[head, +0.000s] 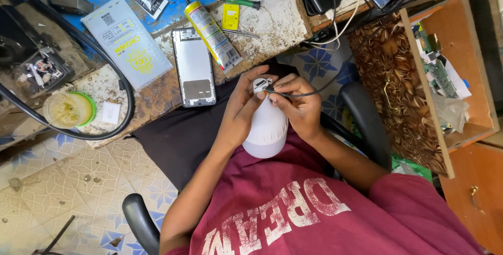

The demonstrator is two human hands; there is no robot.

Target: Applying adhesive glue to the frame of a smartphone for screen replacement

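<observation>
A white bulb-shaped lamp housing [266,129] rests against my lap, its metal base end pointing at the workbench. My left hand [242,105] wraps around its neck and steadies the top. My right hand [296,103] pinches a thin black tool or wire [293,94] whose tip touches the metal cap [261,83] of the housing. The far end of the black line curves off to the right.
On the worn workbench [283,24] lie a phone back cover [194,66], a yellow glue tube [212,35], a green-handled screwdriver [238,2], a printed pouch [126,45] and a thick black cable [120,77]. An open wooden drawer [461,66] holds circuit boards at right. Chair armrests flank me.
</observation>
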